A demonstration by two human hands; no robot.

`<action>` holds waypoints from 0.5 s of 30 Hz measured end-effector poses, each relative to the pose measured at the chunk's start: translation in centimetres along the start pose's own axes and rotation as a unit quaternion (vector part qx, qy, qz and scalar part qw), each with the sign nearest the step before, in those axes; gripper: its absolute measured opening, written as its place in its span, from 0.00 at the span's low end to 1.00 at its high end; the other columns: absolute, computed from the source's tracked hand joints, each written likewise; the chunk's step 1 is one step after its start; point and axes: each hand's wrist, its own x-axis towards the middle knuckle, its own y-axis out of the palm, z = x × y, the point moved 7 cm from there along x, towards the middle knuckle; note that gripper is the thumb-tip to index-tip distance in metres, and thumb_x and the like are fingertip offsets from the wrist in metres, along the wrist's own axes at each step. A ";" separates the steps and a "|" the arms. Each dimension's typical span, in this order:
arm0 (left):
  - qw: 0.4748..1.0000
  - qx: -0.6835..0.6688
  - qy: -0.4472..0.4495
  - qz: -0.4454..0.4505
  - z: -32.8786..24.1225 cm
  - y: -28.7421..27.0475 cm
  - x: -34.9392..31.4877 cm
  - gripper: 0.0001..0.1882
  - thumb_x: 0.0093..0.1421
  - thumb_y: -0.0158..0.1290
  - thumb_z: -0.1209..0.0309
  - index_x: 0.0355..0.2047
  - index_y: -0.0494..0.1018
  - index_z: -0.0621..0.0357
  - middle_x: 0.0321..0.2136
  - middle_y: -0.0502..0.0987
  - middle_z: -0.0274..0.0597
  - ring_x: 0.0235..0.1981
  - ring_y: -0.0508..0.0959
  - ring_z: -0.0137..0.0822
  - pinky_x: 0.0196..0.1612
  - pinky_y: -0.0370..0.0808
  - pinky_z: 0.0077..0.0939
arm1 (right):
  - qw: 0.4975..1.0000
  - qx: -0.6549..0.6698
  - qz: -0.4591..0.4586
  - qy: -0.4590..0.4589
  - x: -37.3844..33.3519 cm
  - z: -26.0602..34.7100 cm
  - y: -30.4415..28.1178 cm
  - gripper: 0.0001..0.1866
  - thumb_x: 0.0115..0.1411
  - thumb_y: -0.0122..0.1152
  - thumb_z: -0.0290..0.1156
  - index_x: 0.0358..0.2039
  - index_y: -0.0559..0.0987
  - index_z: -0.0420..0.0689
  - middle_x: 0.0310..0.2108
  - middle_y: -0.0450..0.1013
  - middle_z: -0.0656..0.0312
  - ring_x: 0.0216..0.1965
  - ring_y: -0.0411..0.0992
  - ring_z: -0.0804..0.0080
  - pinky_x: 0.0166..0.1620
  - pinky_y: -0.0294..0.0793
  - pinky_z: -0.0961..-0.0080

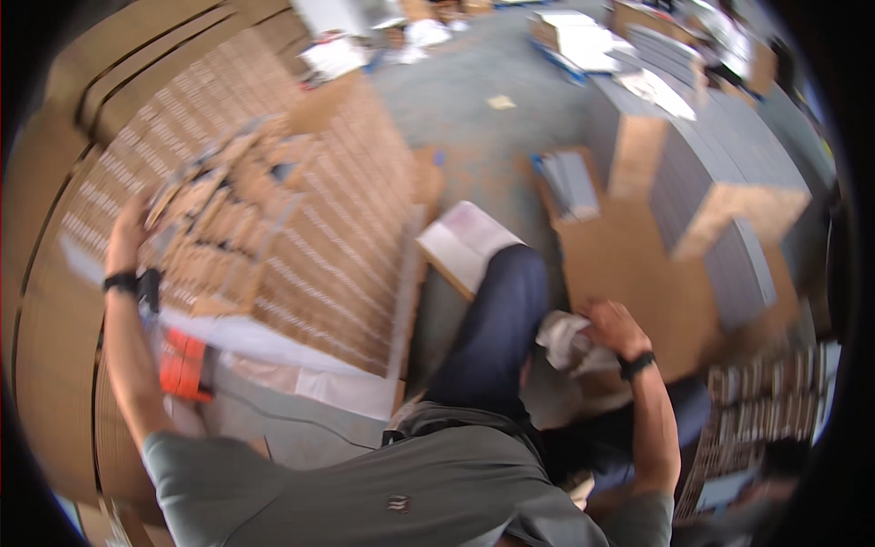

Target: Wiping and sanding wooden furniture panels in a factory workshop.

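Note:
My left hand (135, 223) is at the left edge of a big pile of brown cardboard pieces (237, 210), beside its uneven, torn-looking top. Blur and the pile's edge hide its fingertips, so its grip does not show. Down on the right, my right hand (618, 326) is closed on a crumpled white cloth-like piece (567, 342), which bunches out to the left of the fingers. A dark handle-like object (149, 290) lies next to my left wrist. Below that is an orange boxy object (185, 365).
Tall brown cardboard stacks (55, 273) line the left side. A white-topped board (469, 239) lies beyond my knee. Grey panels (729, 173) stand to the right near a brown cardboard sheet (629, 273). A dark cable (283, 417) runs along the floor. Another person (729, 41) is far right.

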 end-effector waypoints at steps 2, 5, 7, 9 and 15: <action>0.998 0.041 0.037 0.016 0.0 -3.0 2.2 0.32 0.65 0.53 0.45 0.66 0.68 0.45 0.62 0.71 0.46 0.54 0.72 0.41 0.52 0.68 0.45 | 1.000 -0.001 -0.011 -0.014 0.3 0.9 -1.0 0.18 0.51 0.68 0.34 0.44 0.83 0.45 0.40 0.79 0.52 0.47 0.77 0.51 0.52 0.75 0.57; 0.981 0.061 0.150 -0.104 -4.6 -9.4 1.3 0.37 0.67 0.51 0.45 0.69 0.65 0.54 0.69 0.64 0.49 0.67 0.66 0.49 0.63 0.67 0.47 | 0.999 -0.022 -0.037 -0.007 -0.7 0.7 -1.3 0.17 0.51 0.69 0.36 0.42 0.84 0.46 0.38 0.80 0.54 0.46 0.78 0.53 0.50 0.76 0.57; 0.860 0.212 0.375 -0.274 -6.4 -5.3 -5.0 0.33 0.70 0.50 0.50 0.68 0.67 0.58 0.69 0.64 0.48 0.68 0.66 0.46 0.65 0.68 0.44 | 0.998 -0.044 -0.035 0.030 -1.9 -0.1 -1.5 0.16 0.51 0.69 0.36 0.40 0.84 0.47 0.38 0.80 0.55 0.45 0.78 0.53 0.49 0.76 0.58; 0.815 0.008 0.501 -0.291 -10.4 7.7 -21.7 0.26 0.72 0.51 0.58 0.61 0.73 0.65 0.59 0.75 0.52 0.59 0.75 0.40 0.63 0.71 0.38 | 0.996 -0.056 -0.043 0.058 -3.6 -1.0 -2.3 0.14 0.51 0.68 0.36 0.39 0.84 0.48 0.37 0.80 0.55 0.45 0.78 0.54 0.49 0.76 0.58; 0.856 -0.159 0.449 0.201 -4.5 43.1 -33.6 0.12 0.71 0.53 0.69 0.52 0.77 0.59 0.54 0.76 0.47 0.50 0.80 0.37 0.46 0.82 0.31 | 0.993 -0.046 -0.046 0.097 -3.8 -2.2 -2.4 0.15 0.50 0.70 0.37 0.39 0.85 0.50 0.38 0.80 0.58 0.46 0.78 0.57 0.50 0.75 0.60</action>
